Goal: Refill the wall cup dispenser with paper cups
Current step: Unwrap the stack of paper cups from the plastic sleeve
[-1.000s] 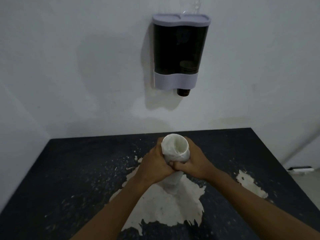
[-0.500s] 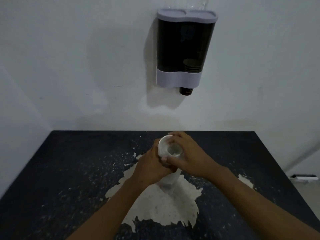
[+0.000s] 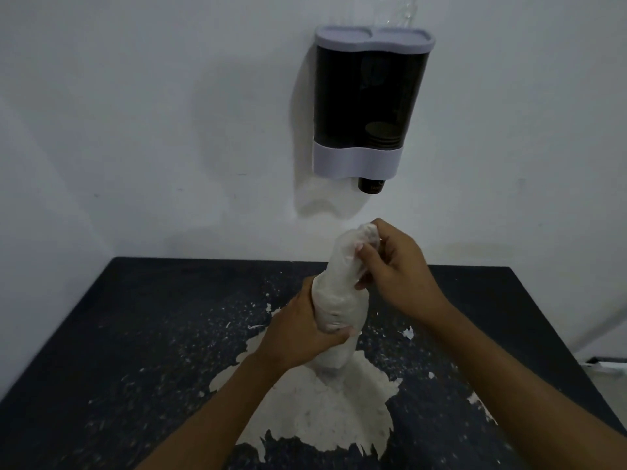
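Note:
A stack of white paper cups in a thin plastic sleeve (image 3: 334,293) stands upright on the dark table (image 3: 135,334). My left hand (image 3: 298,337) grips the stack's lower part. My right hand (image 3: 393,269) pinches the sleeve's bunched top end and is raised above the stack. On the wall above hangs the cup dispenser (image 3: 368,103), dark and see-through with a grey lid and grey band. A short pile of dark cups shows inside its right tube, and one dark cup (image 3: 370,185) pokes out below.
The table's dark top has a large worn white patch (image 3: 325,412) under my arms and smaller chips to the right. The white wall (image 3: 135,130) rises straight behind the table. A pale object lies on the floor at the far right edge (image 3: 607,366).
My right hand has left the cups' rim and risen, pulling the plastic sleeve's end upward. The view has moved closer to the wall and dispenser. My left hand keeps its grip.

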`<state>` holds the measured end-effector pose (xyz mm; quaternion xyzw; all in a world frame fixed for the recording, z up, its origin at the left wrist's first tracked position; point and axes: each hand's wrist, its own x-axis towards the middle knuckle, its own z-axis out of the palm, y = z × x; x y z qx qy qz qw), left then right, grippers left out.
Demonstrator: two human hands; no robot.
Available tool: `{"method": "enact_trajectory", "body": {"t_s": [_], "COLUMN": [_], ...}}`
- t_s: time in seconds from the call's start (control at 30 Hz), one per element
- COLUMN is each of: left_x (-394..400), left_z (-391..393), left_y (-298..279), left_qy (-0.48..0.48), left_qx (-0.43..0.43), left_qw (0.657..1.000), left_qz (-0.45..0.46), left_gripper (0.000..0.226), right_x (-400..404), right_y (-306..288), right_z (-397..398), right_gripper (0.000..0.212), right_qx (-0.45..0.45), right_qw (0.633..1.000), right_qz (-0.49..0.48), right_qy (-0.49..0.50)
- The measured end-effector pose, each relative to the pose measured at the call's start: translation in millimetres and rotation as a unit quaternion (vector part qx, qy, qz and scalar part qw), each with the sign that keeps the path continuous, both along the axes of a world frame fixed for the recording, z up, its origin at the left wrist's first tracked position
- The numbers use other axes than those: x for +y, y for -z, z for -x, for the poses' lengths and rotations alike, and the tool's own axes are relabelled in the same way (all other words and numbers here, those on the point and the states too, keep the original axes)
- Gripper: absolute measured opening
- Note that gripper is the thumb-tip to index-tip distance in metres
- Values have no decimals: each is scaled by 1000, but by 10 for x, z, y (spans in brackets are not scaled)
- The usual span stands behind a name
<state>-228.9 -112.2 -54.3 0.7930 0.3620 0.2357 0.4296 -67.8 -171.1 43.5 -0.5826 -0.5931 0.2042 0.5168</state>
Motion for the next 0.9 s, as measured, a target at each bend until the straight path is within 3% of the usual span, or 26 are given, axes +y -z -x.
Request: {"method": "enact_trajectory", "body": {"t_s": [0.13, 0.27, 0.4, 0.47, 0.53, 0.8, 0.9], "left_x": [17, 49, 125, 137, 143, 330, 366], "left_z": [-22, -87, -95, -89, -84, -50, -31], "left_y": [-168, -449, -616, -706, -791, -880, -962], "left_qy": [25, 14, 7, 10, 25, 26, 19], "left_qx": [-65, -99, -112, -113, -121, -175, -206], "left_qw": [998, 994, 990, 992, 992, 982, 974], "left_qz": [9, -36, -81, -51, -17, 73, 88], "left_gripper": [78, 43, 35, 30, 27, 15, 9], "right_x": [9, 22, -3, -30, -40, 83, 90], "right_y": [-142, -245, -113, 10, 109, 46, 11], "right_z": [-31, -14, -27, -69, -104, -130, -170], "right_gripper": [16, 17, 40, 57, 62, 24, 26], "right_qx": [10, 43, 57, 64, 41, -16, -10], "right_qw": [1000, 998, 997, 997, 998, 999, 999], "right_qz": [-5, -49, -44, -2, 36, 26, 7], "right_qy": [-13, -26, -39, -45, -43, -38, -34]}}
